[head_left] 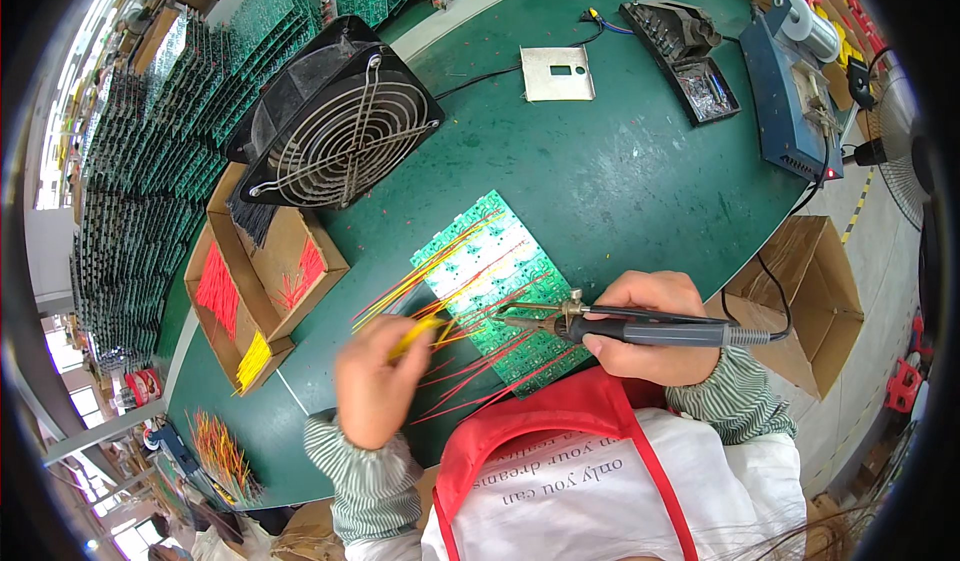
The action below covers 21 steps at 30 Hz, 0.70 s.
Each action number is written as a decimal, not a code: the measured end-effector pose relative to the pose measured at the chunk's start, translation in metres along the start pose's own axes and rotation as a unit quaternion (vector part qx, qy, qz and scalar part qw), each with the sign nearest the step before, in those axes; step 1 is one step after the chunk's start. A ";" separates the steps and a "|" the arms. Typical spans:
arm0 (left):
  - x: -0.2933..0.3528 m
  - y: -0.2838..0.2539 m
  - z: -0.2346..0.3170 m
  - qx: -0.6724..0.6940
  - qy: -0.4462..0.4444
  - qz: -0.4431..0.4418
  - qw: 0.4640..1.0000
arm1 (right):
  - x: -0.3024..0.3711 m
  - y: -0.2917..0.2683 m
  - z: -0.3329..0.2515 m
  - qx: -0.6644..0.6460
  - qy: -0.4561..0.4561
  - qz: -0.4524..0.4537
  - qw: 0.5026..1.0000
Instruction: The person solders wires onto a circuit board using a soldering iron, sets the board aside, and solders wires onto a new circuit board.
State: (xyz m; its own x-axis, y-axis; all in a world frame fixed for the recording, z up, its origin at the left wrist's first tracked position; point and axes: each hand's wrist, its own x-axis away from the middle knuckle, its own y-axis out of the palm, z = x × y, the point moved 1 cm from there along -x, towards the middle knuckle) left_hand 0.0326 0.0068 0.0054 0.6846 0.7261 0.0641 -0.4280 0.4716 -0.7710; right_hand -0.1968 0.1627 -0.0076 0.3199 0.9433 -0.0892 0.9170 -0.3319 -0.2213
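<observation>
A green circuit board panel (489, 251) lies on the table in front of me, with rows of red and yellow wires (476, 286) running out over its left side. My right hand (655, 329) is closed around a soldering iron (655, 332) with a metal feed tube clamped on it. Its tip reaches over the board's lower middle. Left of the board, my left hand (378, 373) is closed on yellow wires (415, 333), their ends pointing toward the board. Whether the iron's tip touches a joint is too small to tell.
A black fan (350, 146) stands beyond the board. To the left, a cardboard box (262, 311) holds red and yellow wires; circuit boards (150, 151) are stacked behind. A blue soldering station (790, 111), a black tray (712, 91) and a metal plate (557, 73) sit farther right.
</observation>
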 end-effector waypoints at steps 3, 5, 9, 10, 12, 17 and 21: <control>0.007 -0.030 -0.003 -0.102 -0.023 0.153 0.983 | 0.002 -0.007 -0.002 0.012 0.013 0.003 1.000; 0.012 -0.043 0.008 -0.133 -0.065 0.240 0.959 | 0.003 -0.010 -0.004 0.022 0.005 0.000 1.000; 0.004 -0.006 0.026 -0.053 0.067 0.073 0.994 | 0.008 -0.013 0.002 0.012 0.016 0.026 0.999; 0.004 0.009 0.026 -0.012 0.054 0.030 0.998 | 0.008 -0.012 0.002 0.011 0.015 0.024 1.000; -0.002 0.027 0.023 0.005 0.051 0.007 0.999 | 0.008 -0.012 0.002 0.003 0.012 0.033 0.999; -0.012 0.043 0.018 0.012 0.065 -0.030 0.997 | 0.009 -0.012 0.000 0.000 0.034 0.030 0.999; -0.013 0.046 0.018 0.016 0.056 -0.033 0.998 | 0.008 -0.011 0.003 0.002 0.035 0.023 0.999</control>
State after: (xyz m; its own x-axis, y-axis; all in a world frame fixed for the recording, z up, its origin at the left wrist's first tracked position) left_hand -0.0063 0.0274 -0.0194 0.7729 0.6332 0.0414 -0.3974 0.5339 -0.7463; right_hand -0.2048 0.1734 -0.0091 0.3769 0.9257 -0.0320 0.9005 -0.3743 -0.2215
